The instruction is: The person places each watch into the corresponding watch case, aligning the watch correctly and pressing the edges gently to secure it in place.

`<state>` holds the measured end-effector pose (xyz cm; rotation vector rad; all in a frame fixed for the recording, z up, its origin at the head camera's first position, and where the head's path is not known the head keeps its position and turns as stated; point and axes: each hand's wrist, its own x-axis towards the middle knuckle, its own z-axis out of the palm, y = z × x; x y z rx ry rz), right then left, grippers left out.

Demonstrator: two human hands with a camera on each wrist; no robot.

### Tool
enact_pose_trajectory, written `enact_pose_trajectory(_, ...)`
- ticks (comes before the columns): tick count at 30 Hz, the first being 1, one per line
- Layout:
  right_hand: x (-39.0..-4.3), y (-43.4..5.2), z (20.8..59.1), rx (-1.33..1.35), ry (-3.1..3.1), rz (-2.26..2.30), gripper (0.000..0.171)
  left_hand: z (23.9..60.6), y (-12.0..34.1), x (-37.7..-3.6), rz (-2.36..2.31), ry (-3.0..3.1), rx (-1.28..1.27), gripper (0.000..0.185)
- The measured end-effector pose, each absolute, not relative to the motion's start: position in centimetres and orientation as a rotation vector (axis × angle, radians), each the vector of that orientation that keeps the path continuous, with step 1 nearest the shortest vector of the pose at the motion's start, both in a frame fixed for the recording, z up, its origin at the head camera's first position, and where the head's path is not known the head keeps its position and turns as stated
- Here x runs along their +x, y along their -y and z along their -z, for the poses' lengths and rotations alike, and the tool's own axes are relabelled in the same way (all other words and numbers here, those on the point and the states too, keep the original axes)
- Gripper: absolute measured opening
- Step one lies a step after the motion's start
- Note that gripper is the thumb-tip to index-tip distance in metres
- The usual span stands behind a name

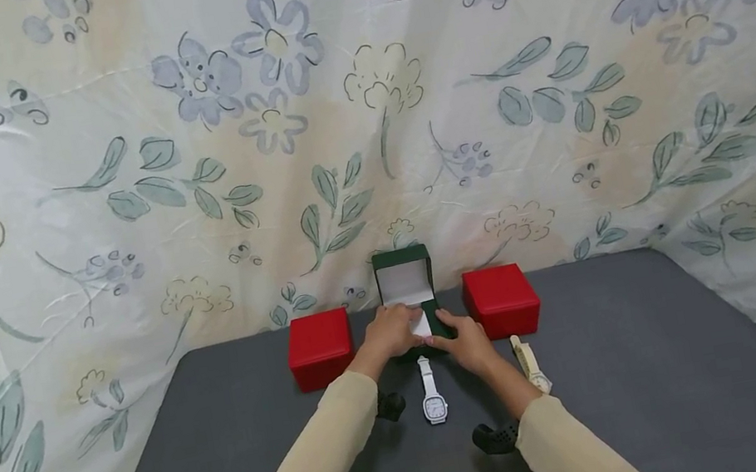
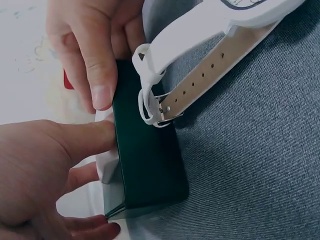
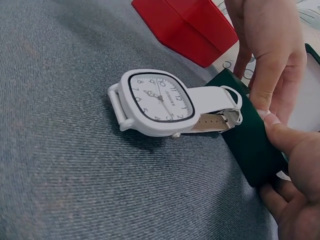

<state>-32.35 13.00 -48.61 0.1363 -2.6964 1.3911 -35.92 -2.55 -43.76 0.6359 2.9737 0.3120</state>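
Open green box (image 1: 405,286) at the grey table's (image 1: 678,385) rear centre, between two red boxes (image 1: 319,348); left hand (image 1: 390,332) and right hand (image 1: 468,342) grasp its base, thumbs on the front wall; white watch (image 1: 432,395) lies touching the box front.

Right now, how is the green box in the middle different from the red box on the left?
The green box stands open, its lid upright and showing a white lining; the red box on the left is closed. The left hand and the right hand both touch the green box, while the red box is untouched. A white watch lies with its strap end against the green box's front; none lies before the red one. Both sit on the grey table near the floral cloth.
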Motion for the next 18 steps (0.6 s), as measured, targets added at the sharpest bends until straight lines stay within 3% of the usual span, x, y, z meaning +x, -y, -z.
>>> enact_pose_trajectory(18, -32.5, -13.2, 49.4, 0.099, 2.709, -1.380, 0.067, 42.5, 3.5, -35.9, -0.378, -3.078, 0.828, 0.057)
